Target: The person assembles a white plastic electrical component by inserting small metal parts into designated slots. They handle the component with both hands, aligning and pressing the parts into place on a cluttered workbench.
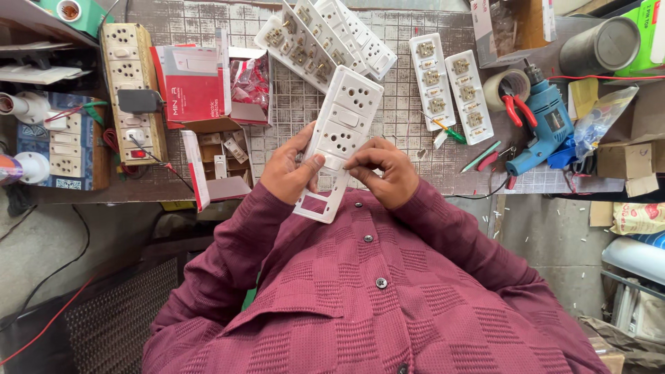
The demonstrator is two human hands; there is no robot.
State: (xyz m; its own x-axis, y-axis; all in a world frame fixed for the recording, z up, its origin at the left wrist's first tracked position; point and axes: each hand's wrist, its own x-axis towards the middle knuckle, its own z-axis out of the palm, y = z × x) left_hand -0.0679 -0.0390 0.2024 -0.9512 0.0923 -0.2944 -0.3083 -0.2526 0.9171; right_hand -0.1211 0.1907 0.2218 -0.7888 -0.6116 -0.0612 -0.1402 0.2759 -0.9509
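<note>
I hold a long white switchboard plate [344, 121] tilted up in front of my chest, with sockets and a switch fitted in its upper half and an empty rectangular slot near its lower end. My left hand [289, 170] grips its left edge, thumb across the front. My right hand [382, 170] pinches a small white switch module [334, 162] against the plate's middle. Both maroon sleeves show below.
On the bench lie several white plates face down [325, 38] and two more [450, 86], a red box of switches [194, 83], an open carton [218, 163], a wooden extension board [131, 90], a blue drill [544, 121], tape roll [506, 86], screwdriver [443, 128].
</note>
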